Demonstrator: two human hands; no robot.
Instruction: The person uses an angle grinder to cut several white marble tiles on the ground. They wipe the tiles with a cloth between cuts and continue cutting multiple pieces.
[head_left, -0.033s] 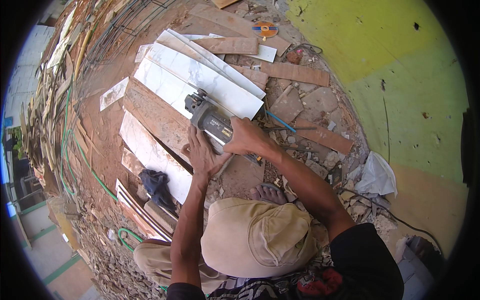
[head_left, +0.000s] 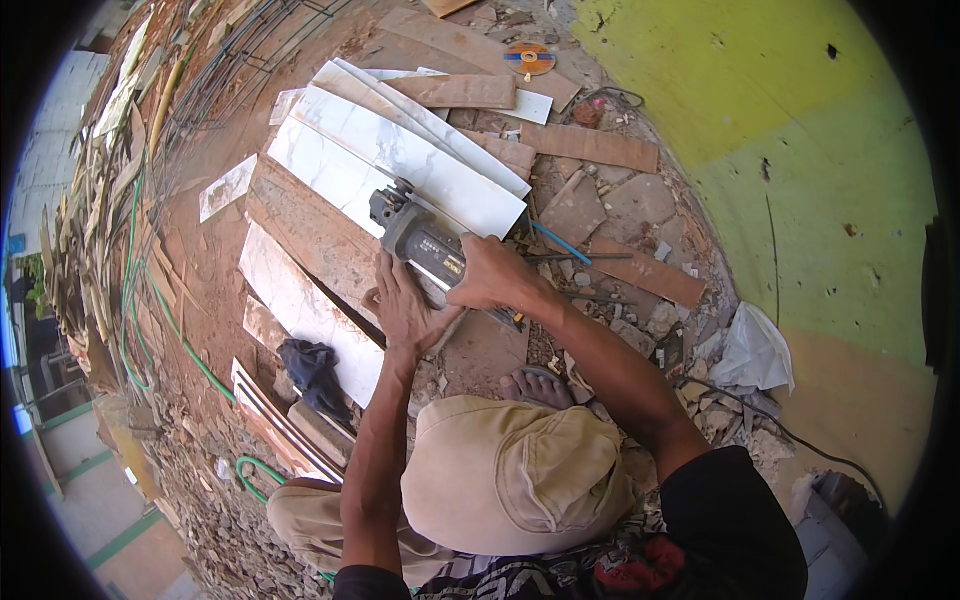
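Bright, diffuse daylight leaves shadows soft, while fisheye distortion bends edges toward the dark rim.

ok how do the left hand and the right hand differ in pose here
The right hand is wrapped around the body of the dark grinder, while the left hand is spread, palm down, beside the tool. The left hand reaches forward, away from the person, whereas the right hand comes in from the right, pointing across toward the left. Both hands are bare and close together.
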